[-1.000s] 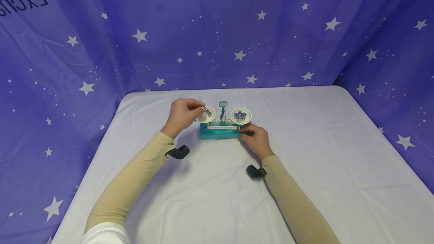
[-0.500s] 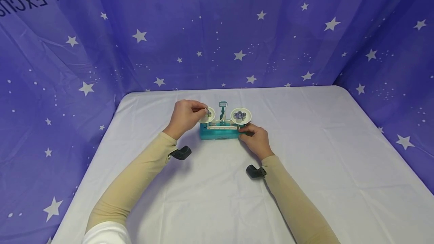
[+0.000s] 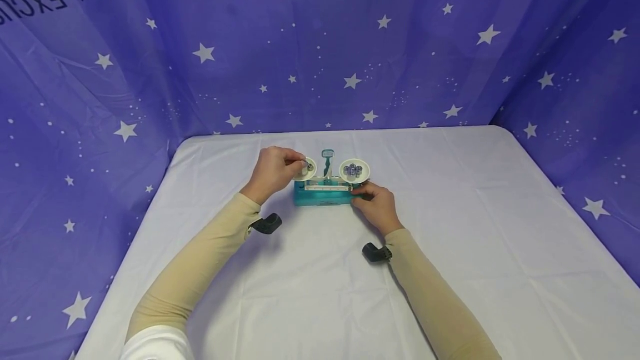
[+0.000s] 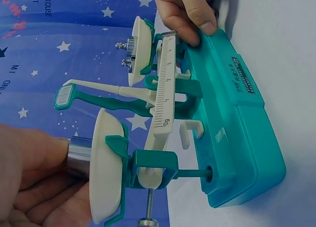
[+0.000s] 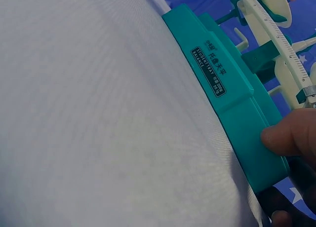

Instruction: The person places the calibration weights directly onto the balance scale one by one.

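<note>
A green tray balance (image 3: pixel 322 197) with two cream pans stands on the table. My left hand (image 3: pixel 274 172) is at the left pan (image 4: pixel 106 168), thumb and fingertips pinching a shiny metal cylinder (image 4: pixel 80 155) against the pan's inner face in the left wrist view. Beside those fingertips, a small metal piece (image 3: pixel 310 166) shows in that pan. My right hand (image 3: pixel 379 207) grips the right end of the base, its thumb (image 5: pixel 286 135) on the front face and other fingers partly hidden behind. The right pan (image 3: pixel 367 174) holds several small metal weights (image 3: pixel 353 170), some with knobs.
The balance's ruled beam (image 4: pixel 165 84) runs between the pans, and an upright green pointer post (image 3: pixel 327 161) rises behind it. A white cloth covers the table (image 3: pixel 320 276). Purple star-printed curtains (image 3: pixel 320 49) close off the back and sides.
My left hand has shifted slightly right, further over the left pan, its fingertips now covering more of what lies there. The right hand keeps its place on the base.
</note>
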Demonstrator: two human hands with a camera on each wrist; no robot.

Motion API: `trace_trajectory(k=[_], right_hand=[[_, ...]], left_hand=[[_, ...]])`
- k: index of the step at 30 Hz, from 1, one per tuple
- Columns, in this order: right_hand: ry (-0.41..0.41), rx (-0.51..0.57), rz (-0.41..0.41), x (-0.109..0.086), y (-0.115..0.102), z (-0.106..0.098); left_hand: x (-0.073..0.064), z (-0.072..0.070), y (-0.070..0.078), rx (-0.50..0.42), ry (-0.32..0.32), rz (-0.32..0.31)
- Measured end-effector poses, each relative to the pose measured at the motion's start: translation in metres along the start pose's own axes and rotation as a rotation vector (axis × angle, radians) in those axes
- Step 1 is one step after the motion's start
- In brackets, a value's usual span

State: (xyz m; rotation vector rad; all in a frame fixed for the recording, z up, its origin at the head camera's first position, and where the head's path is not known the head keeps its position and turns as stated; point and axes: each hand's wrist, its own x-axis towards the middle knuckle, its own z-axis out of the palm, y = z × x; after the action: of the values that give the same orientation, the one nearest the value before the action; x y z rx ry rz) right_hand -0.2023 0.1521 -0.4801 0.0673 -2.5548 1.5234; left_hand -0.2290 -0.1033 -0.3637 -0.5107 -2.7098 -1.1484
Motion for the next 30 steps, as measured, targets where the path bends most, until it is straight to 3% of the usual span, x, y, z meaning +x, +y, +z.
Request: trace_trajectory(k=[30], right_hand=[[0.003,0.0,-0.003,-0.0002,0.0001,-0.0005]], left_hand=[[-0.0011,-0.0075,0.0031,0.182,-0.057,0.102]])
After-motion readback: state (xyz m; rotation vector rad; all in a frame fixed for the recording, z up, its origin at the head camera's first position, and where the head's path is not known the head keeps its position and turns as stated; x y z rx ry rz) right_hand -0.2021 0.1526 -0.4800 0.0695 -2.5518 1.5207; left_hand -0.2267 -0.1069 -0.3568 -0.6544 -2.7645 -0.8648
